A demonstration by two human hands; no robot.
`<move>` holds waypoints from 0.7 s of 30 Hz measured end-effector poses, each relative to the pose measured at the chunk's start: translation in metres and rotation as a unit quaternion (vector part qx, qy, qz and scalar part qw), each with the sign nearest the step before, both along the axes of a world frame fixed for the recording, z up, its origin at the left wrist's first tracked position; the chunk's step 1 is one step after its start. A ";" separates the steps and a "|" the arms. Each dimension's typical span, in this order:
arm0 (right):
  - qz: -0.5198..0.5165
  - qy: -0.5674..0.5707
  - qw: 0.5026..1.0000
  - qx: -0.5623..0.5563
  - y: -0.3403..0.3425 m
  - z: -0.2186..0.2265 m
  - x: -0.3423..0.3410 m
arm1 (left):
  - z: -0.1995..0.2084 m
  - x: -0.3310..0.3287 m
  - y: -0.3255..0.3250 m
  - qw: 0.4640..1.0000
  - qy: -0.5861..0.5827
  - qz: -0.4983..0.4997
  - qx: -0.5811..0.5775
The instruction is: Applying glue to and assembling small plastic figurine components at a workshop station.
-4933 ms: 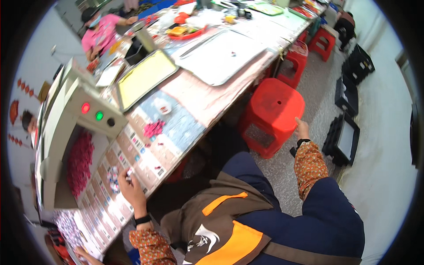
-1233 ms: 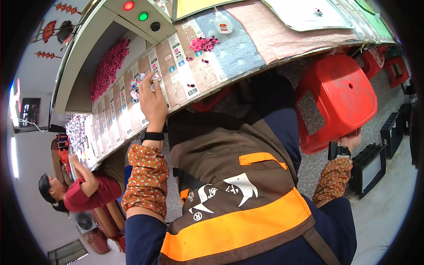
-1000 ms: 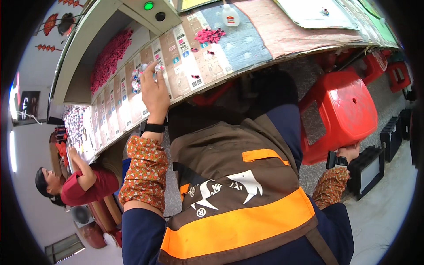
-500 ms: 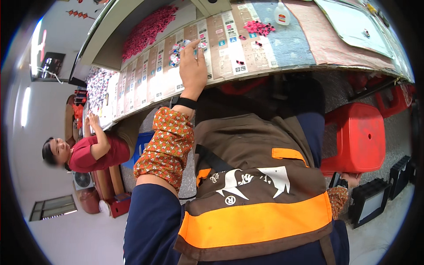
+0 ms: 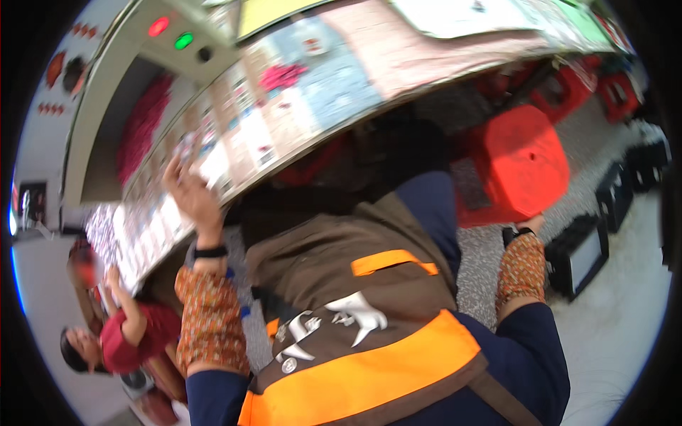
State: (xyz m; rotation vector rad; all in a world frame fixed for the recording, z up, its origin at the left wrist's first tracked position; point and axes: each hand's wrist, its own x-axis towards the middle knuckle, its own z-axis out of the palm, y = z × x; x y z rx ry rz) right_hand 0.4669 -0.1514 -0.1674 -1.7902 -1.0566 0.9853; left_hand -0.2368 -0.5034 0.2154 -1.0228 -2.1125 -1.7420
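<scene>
My left hand [image 5: 193,197] is over the table's near edge, fingers spread and slightly bent, with nothing visible in them. Just past its fingertips are small shiny pieces [image 5: 186,145], blurred here. My right hand [image 5: 531,224] is low on the right, against the near edge of a red plastic stool [image 5: 524,167]. Its fingers are mostly hidden, so whether they grip the stool is unclear. Both forearms have flowered sleeve covers, and each wrist has a dark band.
Small pink pieces [image 5: 282,76] lie on the table near a white bottle [image 5: 314,45]. A pink heap [image 5: 144,128] sits under a machine housing [image 5: 135,46] with red and green buttons. Black frames [image 5: 579,257] stand on the floor at right. Another person [image 5: 142,337] works at left.
The view has turned, shifting the table and stool leftward in the picture. My left hand has drawn back from the shiny pieces, and its fingers have spread. More of my right forearm shows.
</scene>
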 end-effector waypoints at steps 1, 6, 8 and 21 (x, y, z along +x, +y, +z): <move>-0.156 0.420 0.894 -0.029 0.016 0.020 -0.050 | 0.007 0.009 -0.007 0.998 0.048 0.020 -0.026; -0.191 0.131 0.972 0.038 0.032 0.055 0.027 | -0.005 0.032 0.018 0.990 0.087 -0.070 -0.083; -0.132 -0.236 0.959 0.090 0.024 0.069 0.011 | -0.003 0.031 0.012 0.941 0.287 -0.100 -0.146; 0.306 -0.492 0.815 -0.024 0.014 0.184 -0.182 | -0.247 0.023 0.085 0.742 -0.172 -0.437 -0.477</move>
